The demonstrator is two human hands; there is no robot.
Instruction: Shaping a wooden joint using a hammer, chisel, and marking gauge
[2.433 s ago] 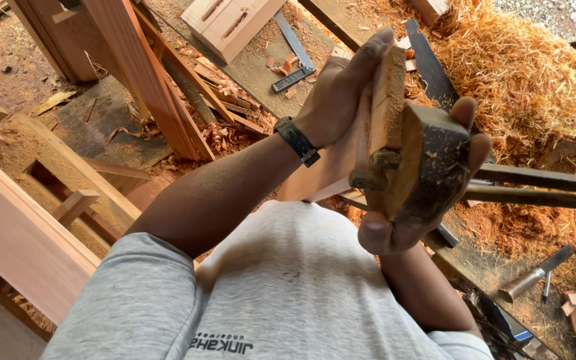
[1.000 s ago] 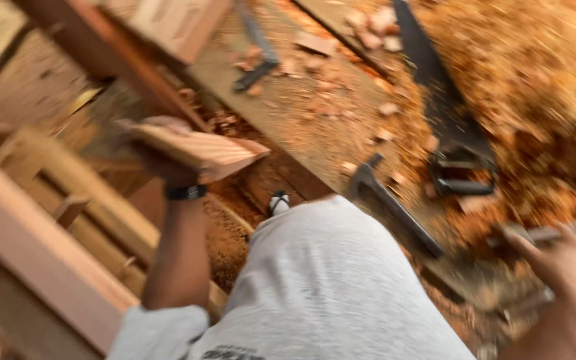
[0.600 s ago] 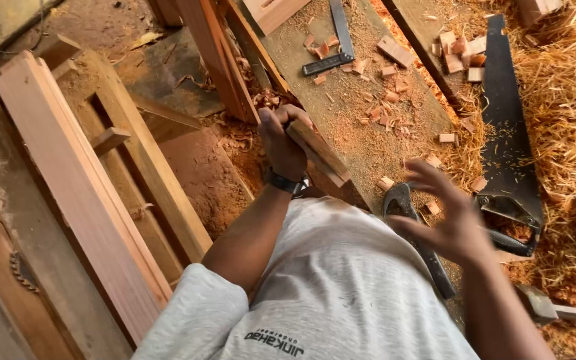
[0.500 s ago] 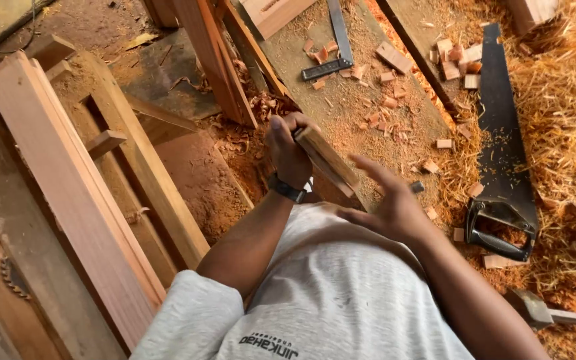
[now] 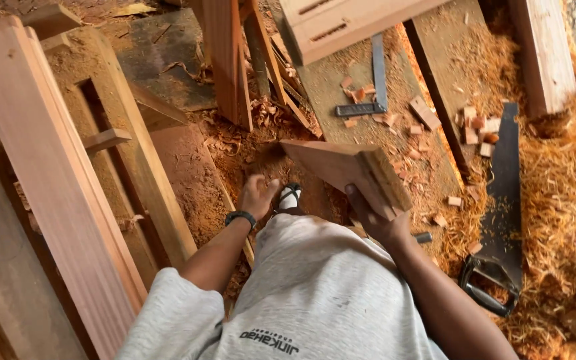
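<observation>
Head view: block (image 5: 351, 175) has passed to right hand (image 5: 376, 223), fingers clamped on it; left hand (image 5: 256, 195) freed, fingers loosely curled.

left hand (image 5: 256, 195) fingertips hidden, handsaw (image 5: 499, 220) blade dusted over

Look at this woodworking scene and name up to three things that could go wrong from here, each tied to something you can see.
1. The right hand holds the wooden block by one end only; the grip could slip and drop it near the sandalled foot.
2. The handsaw lies bare among shavings beside the person; a reach or step could meet its blade.
3. The left hand is down among loose chips, where splinters seem likely.
</observation>
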